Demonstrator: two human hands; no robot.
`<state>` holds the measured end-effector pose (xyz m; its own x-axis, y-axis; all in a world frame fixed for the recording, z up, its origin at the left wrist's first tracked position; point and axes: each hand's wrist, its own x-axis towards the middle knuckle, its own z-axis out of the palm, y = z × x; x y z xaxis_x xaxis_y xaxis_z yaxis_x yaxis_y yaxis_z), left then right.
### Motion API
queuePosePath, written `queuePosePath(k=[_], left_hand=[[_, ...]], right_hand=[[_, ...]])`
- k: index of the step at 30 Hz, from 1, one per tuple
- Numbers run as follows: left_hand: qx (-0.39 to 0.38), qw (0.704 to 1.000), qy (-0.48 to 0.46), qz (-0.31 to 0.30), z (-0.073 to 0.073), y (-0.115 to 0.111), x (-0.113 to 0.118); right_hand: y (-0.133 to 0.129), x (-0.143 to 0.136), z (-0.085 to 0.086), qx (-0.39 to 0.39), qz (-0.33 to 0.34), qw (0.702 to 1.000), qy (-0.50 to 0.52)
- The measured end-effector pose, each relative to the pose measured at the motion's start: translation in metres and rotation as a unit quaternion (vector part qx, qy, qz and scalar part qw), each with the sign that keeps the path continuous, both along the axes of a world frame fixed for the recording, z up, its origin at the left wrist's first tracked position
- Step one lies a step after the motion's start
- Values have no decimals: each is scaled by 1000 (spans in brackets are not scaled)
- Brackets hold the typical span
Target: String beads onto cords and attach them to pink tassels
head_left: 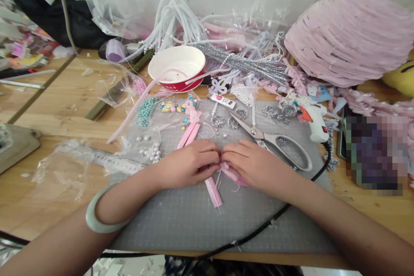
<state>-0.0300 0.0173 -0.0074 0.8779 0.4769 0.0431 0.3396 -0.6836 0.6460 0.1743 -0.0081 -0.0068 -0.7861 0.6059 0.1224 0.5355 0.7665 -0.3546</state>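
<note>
My left hand and my right hand meet fingertip to fingertip above the grey cutting mat. Between them is a pink ribbon piece with pale thread ends hanging from it; its exact form is partly hidden by my fingers. The right fingers are closed on this piece. My left fingers are pinched together at its left edge, and what they grip is hidden. Under my left hand runs a flat pink ribbon strip, its lower end showing. Scissors lie partly open just beyond my right hand.
A glue gun rests at right, its black cord crossing the mat. Behind stand a red-and-white bowl, silver stems and a pink fuzzy bundle. Teal beads and a ruler lie left.
</note>
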Motion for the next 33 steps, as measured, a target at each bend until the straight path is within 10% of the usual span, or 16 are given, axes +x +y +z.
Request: queuePosePath(k=[9, 28, 33], left_hand=[[-14, 1000, 20, -7, 3, -3, 0], [-180, 978, -36, 100, 7, -12, 6], [-113, 981, -41, 154, 6, -16, 12]], right_hand=[[-6, -4, 3, 24, -26, 999, -16], [-18, -14, 12, -198, -199, 946, 164], [-19, -19, 8, -119, -207, 960, 145]])
